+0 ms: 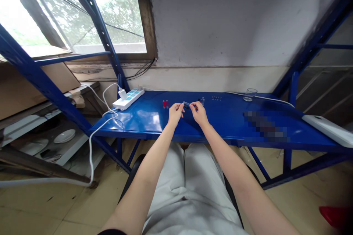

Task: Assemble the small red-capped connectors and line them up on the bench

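Note:
Both my hands are raised just above the blue metal shelf (220,121) in the middle of the view. My left hand (175,113) and my right hand (199,113) pinch the two ends of a small clear, dark-tipped piece (187,104) held between them. Two small red pieces (165,104) lie on the shelf just left of my left hand. A small clear part (202,100) sits behind my right hand. A row of tiny dark pieces (216,98) lies further right.
A white power strip (129,98) with a plugged charger and white cable lies at the shelf's left end. A glass cup (250,94) stands at the back right, a white flat object (328,129) at the far right. Blue rack posts frame both sides.

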The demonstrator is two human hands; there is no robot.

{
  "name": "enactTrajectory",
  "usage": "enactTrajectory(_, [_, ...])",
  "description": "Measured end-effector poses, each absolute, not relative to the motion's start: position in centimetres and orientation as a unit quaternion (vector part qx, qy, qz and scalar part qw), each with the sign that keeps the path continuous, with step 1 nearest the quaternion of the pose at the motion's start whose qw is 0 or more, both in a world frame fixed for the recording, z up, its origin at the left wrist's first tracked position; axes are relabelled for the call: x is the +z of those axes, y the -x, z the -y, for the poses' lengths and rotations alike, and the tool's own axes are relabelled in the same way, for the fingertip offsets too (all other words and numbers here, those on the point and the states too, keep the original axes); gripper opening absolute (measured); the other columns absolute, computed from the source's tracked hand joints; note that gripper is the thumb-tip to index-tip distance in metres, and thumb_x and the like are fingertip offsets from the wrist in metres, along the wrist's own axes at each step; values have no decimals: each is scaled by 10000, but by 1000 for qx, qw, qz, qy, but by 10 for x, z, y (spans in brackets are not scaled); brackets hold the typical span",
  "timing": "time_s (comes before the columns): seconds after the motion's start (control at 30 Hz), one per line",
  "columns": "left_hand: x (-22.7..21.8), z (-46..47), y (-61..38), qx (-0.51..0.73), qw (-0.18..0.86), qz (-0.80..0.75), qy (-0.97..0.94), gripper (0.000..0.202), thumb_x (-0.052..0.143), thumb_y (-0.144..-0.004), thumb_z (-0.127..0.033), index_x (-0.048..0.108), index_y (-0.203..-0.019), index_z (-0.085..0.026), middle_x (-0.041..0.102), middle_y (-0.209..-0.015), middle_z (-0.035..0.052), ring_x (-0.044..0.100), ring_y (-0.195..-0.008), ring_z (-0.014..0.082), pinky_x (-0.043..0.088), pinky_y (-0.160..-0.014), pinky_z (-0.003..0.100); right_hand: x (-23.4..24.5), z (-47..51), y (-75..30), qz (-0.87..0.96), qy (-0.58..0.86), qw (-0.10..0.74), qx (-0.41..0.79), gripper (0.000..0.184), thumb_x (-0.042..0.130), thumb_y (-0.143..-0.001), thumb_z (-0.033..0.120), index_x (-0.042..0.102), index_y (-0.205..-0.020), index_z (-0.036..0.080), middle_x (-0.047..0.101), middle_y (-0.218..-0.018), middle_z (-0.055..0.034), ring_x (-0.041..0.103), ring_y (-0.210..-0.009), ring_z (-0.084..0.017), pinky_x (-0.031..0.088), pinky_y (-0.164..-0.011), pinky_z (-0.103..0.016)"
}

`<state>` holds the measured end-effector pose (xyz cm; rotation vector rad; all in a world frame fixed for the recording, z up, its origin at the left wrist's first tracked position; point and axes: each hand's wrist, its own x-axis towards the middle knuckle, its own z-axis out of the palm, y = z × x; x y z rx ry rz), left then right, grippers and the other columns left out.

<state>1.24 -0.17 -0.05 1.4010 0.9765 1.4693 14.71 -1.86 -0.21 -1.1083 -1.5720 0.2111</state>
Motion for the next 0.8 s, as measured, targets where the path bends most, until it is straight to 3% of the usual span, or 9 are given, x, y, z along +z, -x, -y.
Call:
enactTrajectory(0.37, [-3,0,-13,585,427,-374,-580,263,560,-766,-400,566,-822,-142,531,-579,-38,434,-330,32,309,-348,173,-10,11,-147,722,442,514,136,215,507,-783,390,580,-761,189,531,-769,-34,483,-603,-129,427,-614,-286])
enactTrajectory(0.8, [-8,0,-14,543,384,-387,-639,163,497,-791,-313,526,-763,-156,510,-624,-44,424,-342,22,338,-367,167,-8,13,-147,764,464,428,132,198,494,-778,341,547,-683,176,541,-654,-11,460,-578,-122,355,-565,-239])
